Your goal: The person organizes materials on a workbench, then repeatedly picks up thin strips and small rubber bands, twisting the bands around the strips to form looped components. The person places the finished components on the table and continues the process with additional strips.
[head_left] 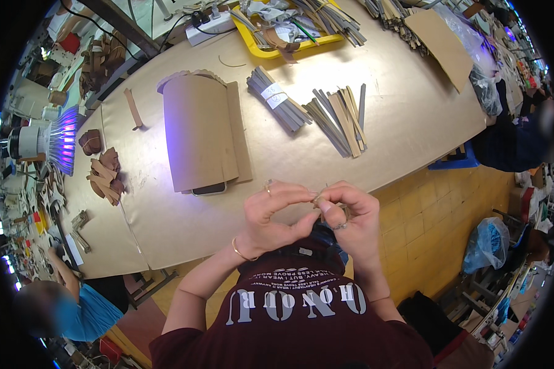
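Observation:
My left hand (272, 215) and my right hand (349, 216) meet close to my chest, just off the near edge of the paper-covered table (406, 117). Both pinch a small thin tan piece (318, 199) between fingertips and thumbs. The left wrist wears a thin bracelet, and each hand has a ring. Most of the piece is hidden by the fingers.
A stack of brown card sheets (200, 132) lies over a dark flat device ahead. Bundled grey strips (277, 99) and loose tan and grey strips (345, 120) sit to the right. A yellow tray (271, 49) stands at the back, brown leather pieces (104, 175) at left. Another person (74, 307) is lower left.

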Demonstrator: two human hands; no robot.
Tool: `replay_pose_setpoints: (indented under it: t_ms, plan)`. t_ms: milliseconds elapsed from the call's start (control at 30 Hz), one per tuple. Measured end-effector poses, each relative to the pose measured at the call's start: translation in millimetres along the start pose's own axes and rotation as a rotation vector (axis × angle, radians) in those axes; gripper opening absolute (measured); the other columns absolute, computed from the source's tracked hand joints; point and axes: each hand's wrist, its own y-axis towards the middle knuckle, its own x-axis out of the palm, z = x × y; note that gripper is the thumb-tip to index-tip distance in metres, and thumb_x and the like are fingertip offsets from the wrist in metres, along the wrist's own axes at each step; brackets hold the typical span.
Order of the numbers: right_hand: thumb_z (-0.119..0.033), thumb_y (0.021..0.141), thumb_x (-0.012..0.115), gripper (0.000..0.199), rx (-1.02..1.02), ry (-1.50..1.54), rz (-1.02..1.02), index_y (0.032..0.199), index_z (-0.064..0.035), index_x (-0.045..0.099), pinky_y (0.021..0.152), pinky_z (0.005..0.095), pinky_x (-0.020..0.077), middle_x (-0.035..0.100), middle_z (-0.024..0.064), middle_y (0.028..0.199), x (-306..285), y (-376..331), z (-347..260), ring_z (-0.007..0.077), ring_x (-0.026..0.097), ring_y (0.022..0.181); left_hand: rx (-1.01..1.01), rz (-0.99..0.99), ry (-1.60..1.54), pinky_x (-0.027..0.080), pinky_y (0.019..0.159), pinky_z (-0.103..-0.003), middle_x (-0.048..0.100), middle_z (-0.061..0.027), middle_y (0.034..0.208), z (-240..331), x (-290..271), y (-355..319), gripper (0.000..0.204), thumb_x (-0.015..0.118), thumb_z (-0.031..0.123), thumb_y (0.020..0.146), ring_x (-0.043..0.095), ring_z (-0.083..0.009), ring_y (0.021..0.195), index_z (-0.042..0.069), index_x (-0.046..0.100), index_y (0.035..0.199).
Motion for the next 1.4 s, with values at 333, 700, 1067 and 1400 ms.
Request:
replay_pose_setpoints:
  t_ms: [333, 700, 1067, 1400]
  plan:
    - [-0.004, 0.085, 0.065, 0.007, -0.121, -0.199, -0.025, 0.083, 0.0025, 0.066, 0.071, 0.0255, 0.0466, 0.065, 0.0057, 0.082, -4.2, 8.0, 25.7, 0.0113, 0.058, 0.076, -0.44, 0.212, -0.278, 0.052, 0.079, -0.025, 0.07, -0.006, 0.091, 7.6, -28.3, 5.7, 0.007, 0.064, 0.004, 0.093, 0.066, -0.0126, 0.084, 0.0, 0.069, 0.094]
    - [-0.01, 0.091, 0.068, 0.01, -0.105, 0.046, -0.231, 0.096, -0.0013, 0.065, 0.069, 0.0223, 0.0428, 0.06, -0.0002, 0.082, 24.1, 25.7, 28.2, 0.0067, 0.052, 0.074, -0.2, 0.363, 0.002, 0.046, 0.065, -0.023, 0.066, -0.0071, 0.105, 28.1, -72.3, 9.1, 0.008, 0.066, 0.0, 0.089, 0.057, -0.0076, 0.077, 0.002, 0.069, 0.096]
    - [-0.011, 0.092, 0.068, 0.014, -0.139, -0.254, -0.155, 0.086, 0.0018, 0.068, 0.061, 0.028, 0.0433, 0.059, 0.0073, 0.074, 29.9, 31.9, 43.2, 0.0152, 0.053, 0.065, -0.293, 0.581, -0.62, 0.042, 0.062, -0.02, 0.062, -0.0048, 0.096, 19.9, -103.6, 6.3, 0.02, 0.055, 0.017, 0.102, 0.051, -0.0058, 0.068, 0.001, 0.064, 0.109]
    - [-0.035, 0.08, 0.078, 0.045, -0.29, -0.923, 0.107, 0.114, -0.0081, 0.065, 0.065, 0.0388, 0.0505, 0.061, 0.0095, 0.1, 26.1, 26.7, 102.2, 0.0271, 0.062, 0.075, 0.069, 0.766, 0.118, 0.043, 0.065, -0.021, 0.061, -0.0133, 0.114, 43.8, -137.5, 1.6, 0.014, 0.054, 0.014, 0.101, 0.055, -0.0092, 0.074, 0.001, 0.059, 0.102]
